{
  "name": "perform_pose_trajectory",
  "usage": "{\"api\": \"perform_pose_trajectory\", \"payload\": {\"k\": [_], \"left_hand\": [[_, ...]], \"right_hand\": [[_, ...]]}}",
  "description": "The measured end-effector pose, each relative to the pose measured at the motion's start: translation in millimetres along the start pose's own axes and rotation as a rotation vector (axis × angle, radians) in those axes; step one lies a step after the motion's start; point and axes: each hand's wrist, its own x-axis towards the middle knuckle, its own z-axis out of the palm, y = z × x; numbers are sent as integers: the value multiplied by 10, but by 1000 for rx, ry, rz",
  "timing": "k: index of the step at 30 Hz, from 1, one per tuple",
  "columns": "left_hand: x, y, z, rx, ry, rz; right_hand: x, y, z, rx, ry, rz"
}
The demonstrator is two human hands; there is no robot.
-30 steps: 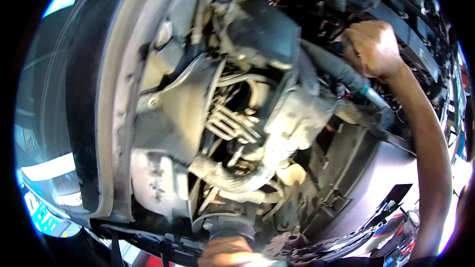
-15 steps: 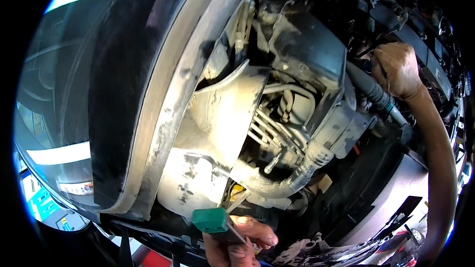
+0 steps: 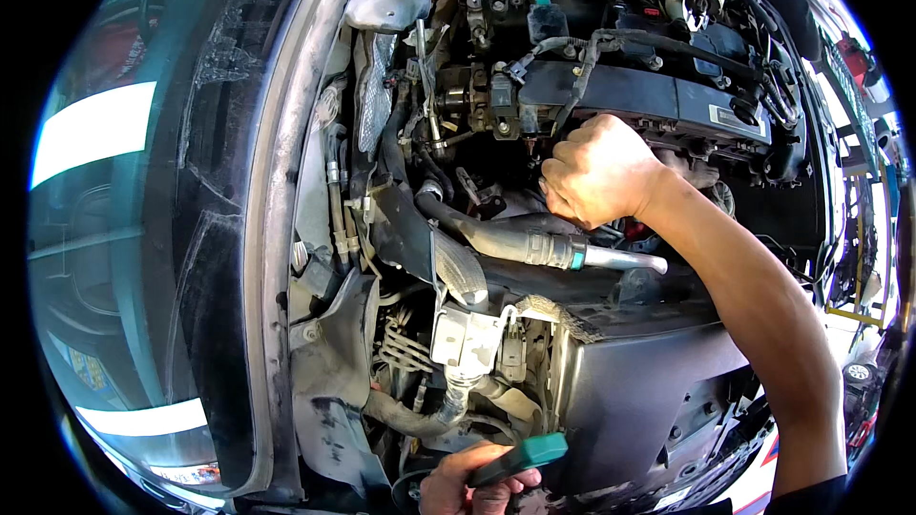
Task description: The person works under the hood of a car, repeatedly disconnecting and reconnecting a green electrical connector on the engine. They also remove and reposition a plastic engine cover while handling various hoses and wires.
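Observation:
At the lower middle, my left hand (image 3: 456, 484) grips a slim handheld lamp (image 3: 523, 459) with a green end and a dark body, its fingers wrapped round it. My right hand (image 3: 603, 174) is closed in a fist beside the engine (image 3: 634, 91), just under its black long cover. What lies inside that fist, if anything, is hidden. Below the fist runs a thick black hose (image 3: 510, 242), joined to a silver pipe (image 3: 625, 259) by a clamp with a teal band. A pale, dusty bracket (image 3: 466, 339) sits above the lamp, among grey pipes.
A windshield (image 3: 105, 257) and a dusty body edge (image 3: 270, 229) line the left. A large black box-like cover (image 3: 634, 391) fills the lower right of the engine bay. Wiring (image 3: 596, 48) and hoses crowd the engine. A yellow frame (image 3: 854, 315) stands beyond the car.
The view has swung so more of the engine shows. My right fist now appears nearer the middle, by the engine cover. The lamp in my left hand has turned, its green end now pointing right.

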Motion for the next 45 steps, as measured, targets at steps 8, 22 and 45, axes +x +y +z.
{"api": "perform_pose_trajectory", "payload": {"k": [8, 22, 45], "left_hand": [[574, 273, 39, -147, -1, -21], [2600, 244, -43, -32, -95, 98], [2801, -47, -346, 117, -253, 152]], "right_hand": [[53, -47, -49, 8, -189, 51], [27, 2, 7, 149, 56, -19], [-194, -175, -416, 7, -661, -157]]}}
